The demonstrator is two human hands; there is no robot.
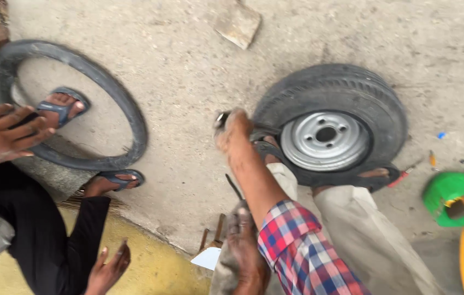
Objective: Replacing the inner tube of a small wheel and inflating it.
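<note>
Gripping a small metal tool, right hand is reaching centre frame toward the tyre, which the feet are pinning flat. Left hand is lying loosely open at bottom centre; a co-worker's inner tube is resting upper left.

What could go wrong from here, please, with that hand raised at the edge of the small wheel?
The right hand grips a blurred tool at the tyre, right beside the sandalled foot pinning it; a slip could hit the toes. The wheel might shift underfoot. Another person's foot stands inside the inner tube nearby.
</note>
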